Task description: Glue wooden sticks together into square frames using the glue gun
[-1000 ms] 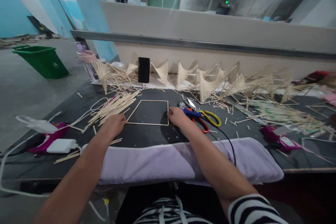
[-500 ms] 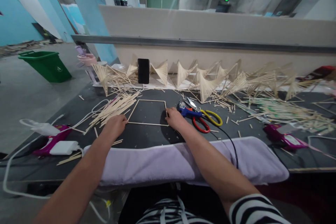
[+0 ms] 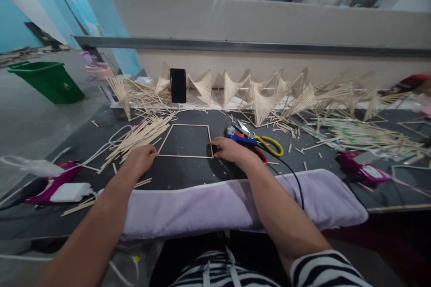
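A square frame of thin wooden sticks [image 3: 184, 125] lies flat on the dark table [image 3: 188, 175]. My left hand [image 3: 140, 159] rests at the frame's near left corner, fingertips touching it. My right hand [image 3: 230, 149] presses on the near right corner. A loose pile of wooden sticks [image 3: 139, 135] lies just left of the frame. Right of my right hand lie a blue glue gun [image 3: 240, 139] and scissors with yellow and red handles [image 3: 269, 145].
A lilac towel [image 3: 215, 206] pads the table's front edge. Finished twisted stick shapes [image 3: 262, 98] and a black phone [image 3: 178, 85] stand along the back wall. Pink glue guns lie at the left [image 3: 54, 184] and right [image 3: 360, 168]. A green bin [image 3: 47, 80] stands on the floor.
The view has shifted slightly left and down. My right hand slid a little along the frame's right corner. The left hand stays at the near left corner.
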The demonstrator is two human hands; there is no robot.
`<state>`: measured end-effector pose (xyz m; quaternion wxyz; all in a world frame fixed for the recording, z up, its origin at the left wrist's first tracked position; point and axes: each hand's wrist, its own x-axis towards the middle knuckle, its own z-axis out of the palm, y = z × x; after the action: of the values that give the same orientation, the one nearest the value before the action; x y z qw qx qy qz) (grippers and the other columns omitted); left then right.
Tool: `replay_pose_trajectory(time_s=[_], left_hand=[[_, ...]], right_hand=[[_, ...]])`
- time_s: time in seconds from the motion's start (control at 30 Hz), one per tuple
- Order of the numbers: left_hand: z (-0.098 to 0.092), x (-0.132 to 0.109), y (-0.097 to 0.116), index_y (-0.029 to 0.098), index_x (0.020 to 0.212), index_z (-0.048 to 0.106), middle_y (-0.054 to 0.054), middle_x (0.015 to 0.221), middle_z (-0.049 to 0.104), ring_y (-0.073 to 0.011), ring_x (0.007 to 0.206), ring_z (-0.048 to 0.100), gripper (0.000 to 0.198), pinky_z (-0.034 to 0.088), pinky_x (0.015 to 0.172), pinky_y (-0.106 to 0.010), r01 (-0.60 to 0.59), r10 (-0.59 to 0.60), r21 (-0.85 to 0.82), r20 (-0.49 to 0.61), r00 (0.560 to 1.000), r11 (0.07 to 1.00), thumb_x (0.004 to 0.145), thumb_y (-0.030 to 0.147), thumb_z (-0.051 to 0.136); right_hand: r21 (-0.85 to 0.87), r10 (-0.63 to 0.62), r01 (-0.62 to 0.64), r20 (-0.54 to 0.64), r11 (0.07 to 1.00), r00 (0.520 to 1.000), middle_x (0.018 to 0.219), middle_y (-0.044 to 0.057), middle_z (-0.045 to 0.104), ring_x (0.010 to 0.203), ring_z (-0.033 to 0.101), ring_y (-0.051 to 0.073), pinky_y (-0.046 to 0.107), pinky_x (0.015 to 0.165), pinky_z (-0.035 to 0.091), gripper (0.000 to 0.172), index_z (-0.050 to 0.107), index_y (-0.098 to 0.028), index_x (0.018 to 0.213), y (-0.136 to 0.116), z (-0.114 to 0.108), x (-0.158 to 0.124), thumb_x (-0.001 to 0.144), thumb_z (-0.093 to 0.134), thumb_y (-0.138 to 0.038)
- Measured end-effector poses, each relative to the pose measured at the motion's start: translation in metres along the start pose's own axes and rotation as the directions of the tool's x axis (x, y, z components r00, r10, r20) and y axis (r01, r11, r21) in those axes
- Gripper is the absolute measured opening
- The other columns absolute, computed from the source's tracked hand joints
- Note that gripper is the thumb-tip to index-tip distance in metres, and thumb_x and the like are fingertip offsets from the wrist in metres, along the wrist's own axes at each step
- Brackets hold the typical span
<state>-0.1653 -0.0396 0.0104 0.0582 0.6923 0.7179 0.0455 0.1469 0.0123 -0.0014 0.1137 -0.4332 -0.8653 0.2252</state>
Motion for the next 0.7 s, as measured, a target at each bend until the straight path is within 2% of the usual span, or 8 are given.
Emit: replay_pose_trajectory(time_s=[0.23,0.3,0.4,0.5,0.7], left_hand=[[0.002,0.002,-0.003,0.019,0.079,0.064,-0.006,0.081,0.068,-0.0209,0.08,0.059,0.026,0.038,0.067,-0.028,-0.026,0.026,-0.021,0.002,1.0,0.999,0.077,0.034,0.043],[0.002,0.002,-0.003,0.019,0.079,0.064,-0.006,0.08,0.068,-0.0205,0.078,0.059,0.026,0.037,0.066,-0.028,-0.019,0.019,-0.022,0.01,1.0,1.0,0.077,0.034,0.043],[0.002,0.003,-0.004,0.019,0.079,0.064,-0.005,0.078,0.068,-0.0205,0.077,0.059,0.026,0.037,0.065,-0.028,-0.017,0.017,-0.016,0.007,1.0,1.0,0.076,0.034,0.043],[0.003,0.003,-0.005,0.019,0.078,0.064,-0.005,0.078,0.067,-0.0206,0.077,0.059,0.026,0.037,0.065,-0.028,-0.035,0.035,-0.026,-0.006,0.999,0.999,0.077,0.035,0.043],[0.006,0.005,-0.009,0.02,0.078,0.064,-0.004,0.077,0.067,-0.0202,0.076,0.059,0.026,0.036,0.064,-0.028,-0.021,0.02,-0.051,-0.007,1.0,0.998,0.076,0.036,0.044]], right_hand=[[0.057,-0.053,0.052,0.027,0.997,0.998,0.128,0.014,0.048,0.117,0.047,0.022,0.031,0.101,0.034,0.055,0.056,-0.013,0.121,0.006,-0.001,-0.001,0.068,0.067,-0.007],[0.075,-0.054,0.053,0.014,0.996,0.998,0.122,0.011,0.05,0.111,0.05,0.02,0.03,0.097,0.037,0.049,0.059,-0.015,0.116,0.003,-0.002,-0.003,0.068,0.067,-0.006],[0.111,-0.07,0.069,0.004,0.991,0.998,0.11,0.006,0.049,0.093,0.055,0.014,0.026,0.085,0.043,0.037,0.064,-0.018,0.102,-0.004,-0.001,-0.005,0.067,0.069,-0.007],[0.114,-0.105,0.101,0.031,0.988,0.994,0.097,0.003,0.048,0.076,0.052,0.01,0.022,0.074,0.043,0.024,0.063,-0.016,0.088,-0.009,0.001,-0.005,0.066,0.07,-0.007],[0.101,-0.165,0.161,0.023,0.982,0.986,0.087,0.001,0.047,0.075,0.048,0.01,0.021,0.072,0.04,0.014,0.061,-0.014,0.075,-0.003,0.005,0.0,0.068,0.068,-0.004]])
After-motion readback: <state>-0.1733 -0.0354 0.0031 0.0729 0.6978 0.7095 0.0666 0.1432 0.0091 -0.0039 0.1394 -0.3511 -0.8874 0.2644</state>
